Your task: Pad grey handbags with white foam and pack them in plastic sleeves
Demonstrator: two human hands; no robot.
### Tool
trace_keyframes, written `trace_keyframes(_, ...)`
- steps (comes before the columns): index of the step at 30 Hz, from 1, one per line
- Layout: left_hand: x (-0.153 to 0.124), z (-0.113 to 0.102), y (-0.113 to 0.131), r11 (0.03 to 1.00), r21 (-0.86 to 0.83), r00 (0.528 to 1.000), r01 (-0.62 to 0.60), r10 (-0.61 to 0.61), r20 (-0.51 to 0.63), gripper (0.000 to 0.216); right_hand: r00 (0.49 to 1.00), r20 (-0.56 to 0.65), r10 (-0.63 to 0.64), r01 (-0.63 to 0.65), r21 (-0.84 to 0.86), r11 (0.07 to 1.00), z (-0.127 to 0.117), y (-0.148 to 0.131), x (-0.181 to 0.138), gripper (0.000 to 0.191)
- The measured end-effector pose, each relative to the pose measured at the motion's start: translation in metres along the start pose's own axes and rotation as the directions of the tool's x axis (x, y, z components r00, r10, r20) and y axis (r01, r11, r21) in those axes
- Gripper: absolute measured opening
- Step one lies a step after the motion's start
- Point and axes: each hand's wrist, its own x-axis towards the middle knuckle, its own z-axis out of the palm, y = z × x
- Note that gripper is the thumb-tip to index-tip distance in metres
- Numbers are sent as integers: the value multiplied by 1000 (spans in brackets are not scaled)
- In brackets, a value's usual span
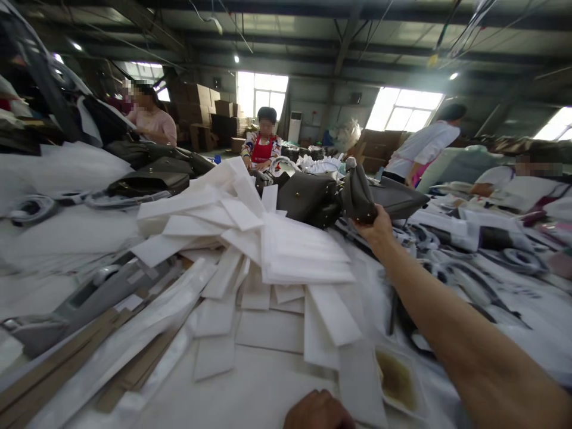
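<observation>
At the far left of the white worktop (259, 393), a coil in clear wrapping (31, 210) lies near a dark bag (152, 179), with brown cardboard strips (44, 363) slanting across the near corner. A co-worker in a pink top (156, 125) is beyond them. In the middle spreads a loose heap of white sheets (308, 253), the upper ones fanned over one another, and behind it another co-worker in a red apron (263, 152) faces this way. The person's left hand (318, 412) sits low, on the near side of the heap; it is cropped by the lower edge, so one cannot tell whether its grip is closed or holds anything. Beyond the heap's right end a wide dark bag (301, 196) rests beside a narrower grey bag (357, 193) (the one being handled), whose long axis runs roughly upright. The right hand (379, 229), by far the nearer, has its grip closed on that bag's bottom edge, thumb at the near right corner, so the bag rises up and to the left from it. Below the outstretched forearm lies a shallow dish with brown contents (397, 378).
</observation>
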Motion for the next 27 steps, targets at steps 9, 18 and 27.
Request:
trace_keyframes(9,-26,-53,82,881,-461,963,-110,-19,-267,52,965,261,22,-47,93,995,-45,-42,-209,10)
trace_keyframes(18,-134,-111,148,531,-762,868,-371,-94,-488,82,955,289,70,-84,36,996,-116,76,-452,53)
trace_keyframes(27,-237,-128,88,762,-645,760,61,-454,-465,60,579,497,646,-299,-607,736,-185,106,-554,67)
